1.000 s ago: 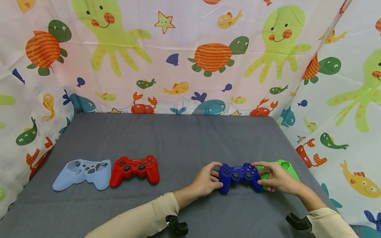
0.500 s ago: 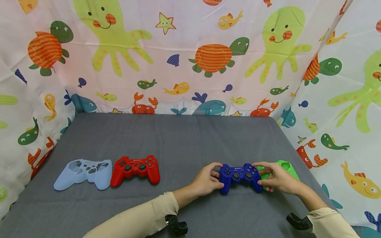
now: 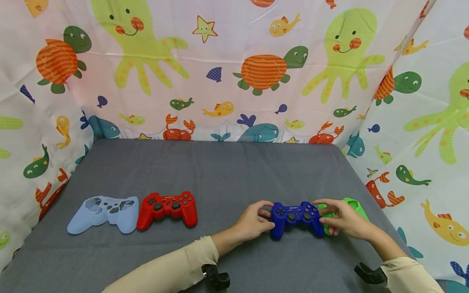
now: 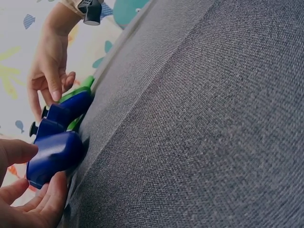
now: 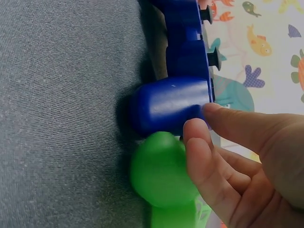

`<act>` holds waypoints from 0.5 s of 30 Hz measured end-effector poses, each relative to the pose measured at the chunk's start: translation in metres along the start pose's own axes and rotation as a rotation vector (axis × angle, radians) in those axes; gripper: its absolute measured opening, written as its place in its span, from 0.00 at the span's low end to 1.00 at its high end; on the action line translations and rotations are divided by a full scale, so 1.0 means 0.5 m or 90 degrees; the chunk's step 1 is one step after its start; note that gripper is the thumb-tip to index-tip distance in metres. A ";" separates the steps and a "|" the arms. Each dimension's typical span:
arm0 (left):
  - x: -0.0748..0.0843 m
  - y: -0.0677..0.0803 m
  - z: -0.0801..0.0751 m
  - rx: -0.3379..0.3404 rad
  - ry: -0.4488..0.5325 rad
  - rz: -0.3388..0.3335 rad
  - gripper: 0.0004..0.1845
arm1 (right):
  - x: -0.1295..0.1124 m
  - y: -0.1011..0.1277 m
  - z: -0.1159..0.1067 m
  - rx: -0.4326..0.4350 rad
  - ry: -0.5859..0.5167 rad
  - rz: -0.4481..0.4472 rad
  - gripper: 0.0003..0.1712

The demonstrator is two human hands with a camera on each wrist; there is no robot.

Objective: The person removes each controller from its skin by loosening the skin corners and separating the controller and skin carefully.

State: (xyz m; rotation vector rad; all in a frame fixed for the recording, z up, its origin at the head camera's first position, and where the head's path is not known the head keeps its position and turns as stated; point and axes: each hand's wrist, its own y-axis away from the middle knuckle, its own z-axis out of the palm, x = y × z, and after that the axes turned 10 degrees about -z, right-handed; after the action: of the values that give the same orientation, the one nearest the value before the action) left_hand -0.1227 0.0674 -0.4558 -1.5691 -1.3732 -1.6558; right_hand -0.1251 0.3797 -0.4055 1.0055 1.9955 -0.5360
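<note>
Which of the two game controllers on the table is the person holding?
The blue controller, gripped on either side by the left hand and right hand. The red controller lies untouched further left, beside a pale blue cover.

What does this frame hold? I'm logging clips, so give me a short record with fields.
surface: grey cloth table
left hand: holds the blue controller by its left grip
right hand: touches the blue controller's right grip, over the green silicone cover
elsewhere: red controller beside the pale blue silicone cover
backdrop: sea-animal print sheet
</note>
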 end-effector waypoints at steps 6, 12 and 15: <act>-0.001 0.002 -0.004 0.010 0.004 0.005 0.26 | -0.003 0.000 -0.003 0.009 0.028 -0.009 0.26; -0.006 -0.001 -0.012 0.024 0.006 0.018 0.22 | -0.011 0.000 -0.006 0.033 0.055 0.009 0.22; -0.010 -0.005 -0.014 0.032 0.003 0.016 0.20 | -0.017 0.001 -0.008 0.043 0.064 0.007 0.22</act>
State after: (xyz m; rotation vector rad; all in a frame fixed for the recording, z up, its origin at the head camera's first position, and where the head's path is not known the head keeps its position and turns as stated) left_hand -0.1269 0.0605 -0.4603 -1.5462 -1.3768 -1.5974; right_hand -0.1238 0.3785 -0.3961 1.1030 2.0709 -0.5596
